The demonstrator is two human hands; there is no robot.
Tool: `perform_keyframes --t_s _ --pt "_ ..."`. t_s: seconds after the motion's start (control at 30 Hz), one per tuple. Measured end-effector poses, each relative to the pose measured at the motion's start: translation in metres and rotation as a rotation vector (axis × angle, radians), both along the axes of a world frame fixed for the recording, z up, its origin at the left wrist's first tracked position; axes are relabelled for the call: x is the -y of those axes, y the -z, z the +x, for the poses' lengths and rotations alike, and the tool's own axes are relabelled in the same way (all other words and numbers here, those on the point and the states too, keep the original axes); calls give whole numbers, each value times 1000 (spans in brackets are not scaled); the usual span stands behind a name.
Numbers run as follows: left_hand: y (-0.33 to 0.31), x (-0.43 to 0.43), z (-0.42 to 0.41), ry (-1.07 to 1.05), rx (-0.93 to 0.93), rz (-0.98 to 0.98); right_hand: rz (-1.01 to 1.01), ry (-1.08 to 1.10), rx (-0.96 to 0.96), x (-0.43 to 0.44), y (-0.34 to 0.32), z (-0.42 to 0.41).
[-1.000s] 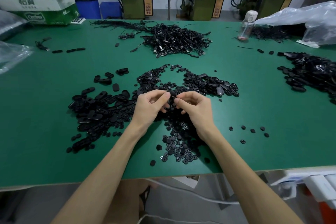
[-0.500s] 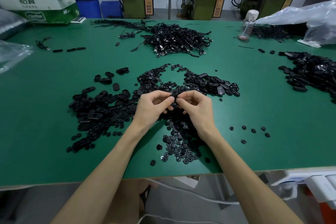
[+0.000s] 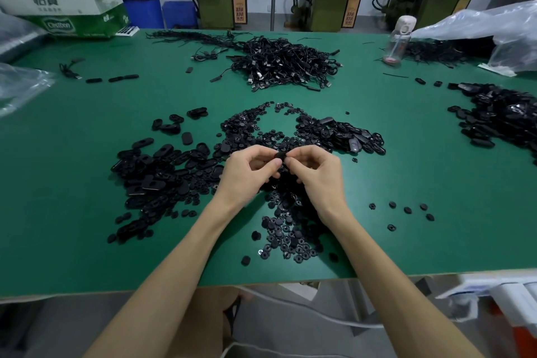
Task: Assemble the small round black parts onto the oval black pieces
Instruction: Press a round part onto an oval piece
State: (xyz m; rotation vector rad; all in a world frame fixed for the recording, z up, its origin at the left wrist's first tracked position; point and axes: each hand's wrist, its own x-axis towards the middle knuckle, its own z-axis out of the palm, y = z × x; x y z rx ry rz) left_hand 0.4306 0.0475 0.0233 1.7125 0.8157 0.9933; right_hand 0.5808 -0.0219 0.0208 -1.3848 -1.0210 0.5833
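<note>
My left hand (image 3: 247, 173) and my right hand (image 3: 315, 173) meet over the middle of the green table (image 3: 72, 183). Between their fingertips they pinch a small black piece (image 3: 279, 157); whether it is oval or round is hidden by the fingers. Oval black pieces (image 3: 162, 180) lie heaped to the left of my left hand. Small round black parts (image 3: 286, 238) are piled under and in front of my wrists. More mixed black parts (image 3: 337, 134) lie just beyond my hands.
A tangle of black cables (image 3: 287, 64) sits at the back centre. Another black pile (image 3: 505, 113) is at the right edge. A clear bottle (image 3: 398, 38), plastic bags (image 3: 479, 29) and a cardboard box (image 3: 66, 9) line the far side. A few round parts (image 3: 406, 211) lie loose to the right.
Both hands have lifted slightly away from the pile and closed together, fingertips now pressed on the small black piece between them.
</note>
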Motion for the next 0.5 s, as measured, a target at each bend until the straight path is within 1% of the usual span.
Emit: perform_keyframes --t_s 0.5 --pt "1 -1 0 -14 -50 13 12 -18 28 -1 1 1"
